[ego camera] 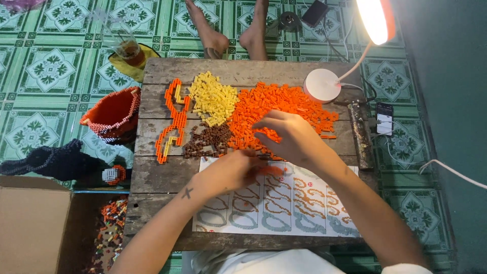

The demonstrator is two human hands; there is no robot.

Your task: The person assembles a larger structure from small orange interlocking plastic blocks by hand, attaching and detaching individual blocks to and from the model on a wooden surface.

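- While both hands meet near the middle of the wooden tabletop [152, 177], the left hand [228, 171] has its fingers curled together on a small orange piece [271, 170], which lies over the top edge of the pattern sheet [284, 208].
- At 1 o'clock from it, the right hand [289, 138] rests on the lower edge of the orange brick pile [284, 109], fingers bent and close together; whether they pinch a brick cannot be told.
- Yellow bricks [213, 99] lie at 11 o'clock from the hands, brown bricks [208, 141] at 9 o'clock.
- An orange built strip [172, 122] lies at the tabletop's 10 o'clock side.
- A white lamp base [321, 85] stands at 2 o'clock.
- Off the tabletop at 9 o'clock sits an orange beaded basket [114, 115]; a cardboard box [30, 223] is at 8 o'clock.
- Another person's bare feet [233, 30] show at 12 o'clock.
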